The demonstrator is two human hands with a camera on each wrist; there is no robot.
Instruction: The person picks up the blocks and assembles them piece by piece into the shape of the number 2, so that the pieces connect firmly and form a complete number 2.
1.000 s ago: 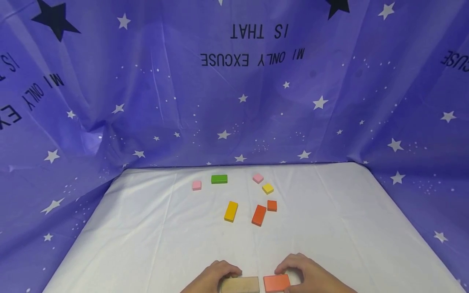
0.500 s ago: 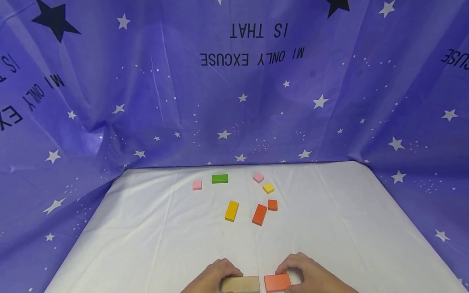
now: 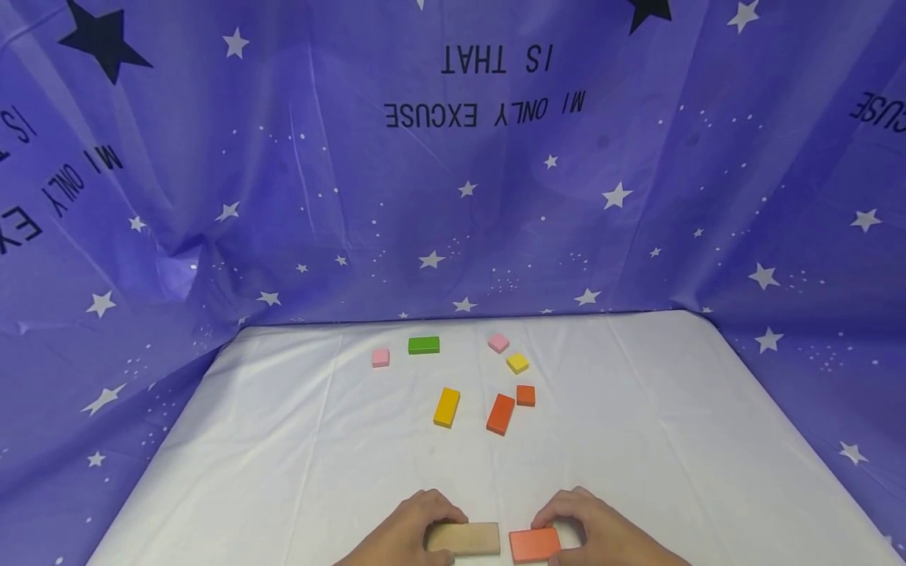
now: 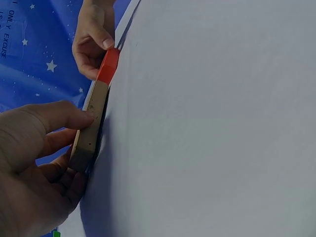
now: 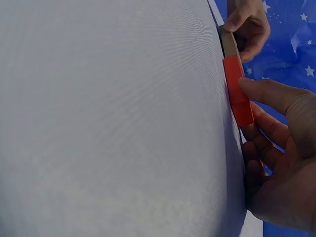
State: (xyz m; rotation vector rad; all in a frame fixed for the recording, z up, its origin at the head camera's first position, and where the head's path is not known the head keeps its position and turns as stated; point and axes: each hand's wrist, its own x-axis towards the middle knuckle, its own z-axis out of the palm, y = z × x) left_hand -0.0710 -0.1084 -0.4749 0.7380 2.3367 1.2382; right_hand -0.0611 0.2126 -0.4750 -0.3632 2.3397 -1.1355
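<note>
At the near edge of the table in the head view, my left hand [image 3: 414,528] grips a plain wooden block [image 3: 467,539] between thumb and fingers. To its right my right hand [image 3: 591,528] pinches an orange-red block [image 3: 534,545] by its long sides. A narrow gap parts the two blocks' facing ends in the head view. From the left wrist, the wooden block [image 4: 91,126] shows its side, the thumb on its near face. From the right wrist, the red block [image 5: 238,91] has the right thumb on its side.
Farther back on the white table [image 3: 283,472] lie a yellow block [image 3: 447,408], a red block [image 3: 500,414], a small red one [image 3: 525,395], a small yellow one [image 3: 517,363], a green block [image 3: 424,346] and two pink ones [image 3: 381,358]. A purple star-print cloth [image 3: 453,196] hangs behind.
My left hand has moved the wooden block slightly forward, and its thumb now shows at the block's near side. My right hand and the orange-red block have hardly moved.
</note>
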